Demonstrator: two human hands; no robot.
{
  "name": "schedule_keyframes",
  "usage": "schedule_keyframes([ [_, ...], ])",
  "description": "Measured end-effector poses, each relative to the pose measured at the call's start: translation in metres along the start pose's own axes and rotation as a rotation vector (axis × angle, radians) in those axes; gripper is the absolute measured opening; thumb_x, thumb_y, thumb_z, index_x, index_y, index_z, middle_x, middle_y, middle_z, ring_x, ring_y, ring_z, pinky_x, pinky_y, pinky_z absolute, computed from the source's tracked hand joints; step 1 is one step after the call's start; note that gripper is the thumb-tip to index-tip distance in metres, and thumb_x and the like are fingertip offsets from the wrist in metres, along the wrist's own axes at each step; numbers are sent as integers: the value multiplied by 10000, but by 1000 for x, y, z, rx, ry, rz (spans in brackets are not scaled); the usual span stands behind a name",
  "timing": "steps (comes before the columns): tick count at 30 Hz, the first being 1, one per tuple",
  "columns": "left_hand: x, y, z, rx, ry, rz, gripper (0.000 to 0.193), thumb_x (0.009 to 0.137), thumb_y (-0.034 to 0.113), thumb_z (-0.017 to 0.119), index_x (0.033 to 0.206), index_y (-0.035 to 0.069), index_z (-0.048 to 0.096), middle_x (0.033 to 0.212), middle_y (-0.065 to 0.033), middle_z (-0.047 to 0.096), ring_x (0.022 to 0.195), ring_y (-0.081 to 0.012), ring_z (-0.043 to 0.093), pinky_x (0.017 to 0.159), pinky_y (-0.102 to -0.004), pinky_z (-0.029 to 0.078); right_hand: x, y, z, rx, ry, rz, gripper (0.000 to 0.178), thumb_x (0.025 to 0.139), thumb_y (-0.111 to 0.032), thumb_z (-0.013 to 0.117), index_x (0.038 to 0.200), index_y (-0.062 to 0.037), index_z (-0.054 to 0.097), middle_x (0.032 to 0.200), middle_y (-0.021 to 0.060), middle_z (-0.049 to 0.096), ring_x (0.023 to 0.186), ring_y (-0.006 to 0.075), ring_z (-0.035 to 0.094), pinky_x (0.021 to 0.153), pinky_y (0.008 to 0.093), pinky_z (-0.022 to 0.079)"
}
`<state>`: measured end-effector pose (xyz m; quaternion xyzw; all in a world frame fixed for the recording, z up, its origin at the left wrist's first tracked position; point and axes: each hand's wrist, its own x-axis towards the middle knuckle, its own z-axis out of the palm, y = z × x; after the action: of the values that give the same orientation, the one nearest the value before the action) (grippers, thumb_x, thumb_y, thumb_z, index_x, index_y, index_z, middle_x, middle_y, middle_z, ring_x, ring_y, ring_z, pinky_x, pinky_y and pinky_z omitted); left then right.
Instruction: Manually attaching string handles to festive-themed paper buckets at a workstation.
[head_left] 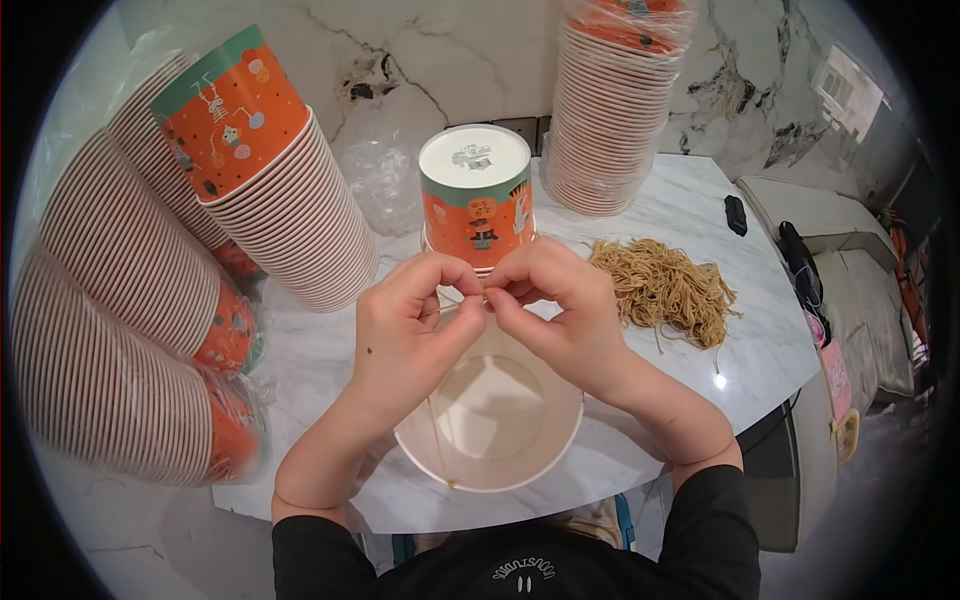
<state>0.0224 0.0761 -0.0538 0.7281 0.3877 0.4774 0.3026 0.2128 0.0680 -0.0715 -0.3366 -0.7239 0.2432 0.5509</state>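
A small black object (735, 215) lies near the right edge of the marble-patterned table (768, 300). Beyond it stands a pale sofa (868, 315) with a dark item (798, 258) on it; behind rises a dark-veined white wall (480, 55).

From the wearer's head, one fisheye view looks steeply down and forward across the marble-patterned table (765, 340) toward the marbled wall (470, 60) at 12 o'clock. The black T-shirt (620, 570) sits nearest, at 6 o'clock. The left hand (415, 315) and right hand (560, 310) come close at the dial's centre; stacked paper tubs (130, 250) bend along the rim toward 9 o'clock. Black vignetting rounds the corners.
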Motion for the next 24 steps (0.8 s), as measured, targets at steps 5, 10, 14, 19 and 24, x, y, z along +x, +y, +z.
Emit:
schedule_keyframes([
  [5,3,-3,-2,56,-13,38,130,817,20,751,927,25,682,858,3,694,533,-11,347,486,-218,292,0,2,1,-167,14,-112,163,847,20,730,1000,0,678,947,99,648,800,224,713,684,316,582],
  [10,6,-11,-2,-50,-47,-20,234,834,22,781,1019,22,637,862,-13,711,543,2,345,495,-204,299,-2,4,-1,-347,-14,-177,171,820,48,745,972,4,677,918,77,665,764,172,700,675,294,577],
  [14,7,-19,-2,-56,-84,-45,293,843,11,781,1062,33,587,861,-17,711,540,7,323,501,-193,297,-1,3,-3,-322,-59,-80,160,810,31,739,945,5,658,892,76,657,728,171,684,674,298,574],
  [19,9,-21,-1,-192,-94,-69,255,876,-5,746,1058,36,573,866,-6,692,553,7,330,513,-193,302,6,-3,-13,-235,-169,76,120,833,-9,718,932,15,655,871,70,664,726,143,663,673,276,546],
  [24,9,-26,-1,-225,-186,-87,182,919,-3,700,1040,34,569,855,28,642,577,6,362,535,-195,320,11,-1,-23,146,-337,396,61,905,-56,646,932,-2,659,897,-16,652,816,52,604,746,229,494],
])
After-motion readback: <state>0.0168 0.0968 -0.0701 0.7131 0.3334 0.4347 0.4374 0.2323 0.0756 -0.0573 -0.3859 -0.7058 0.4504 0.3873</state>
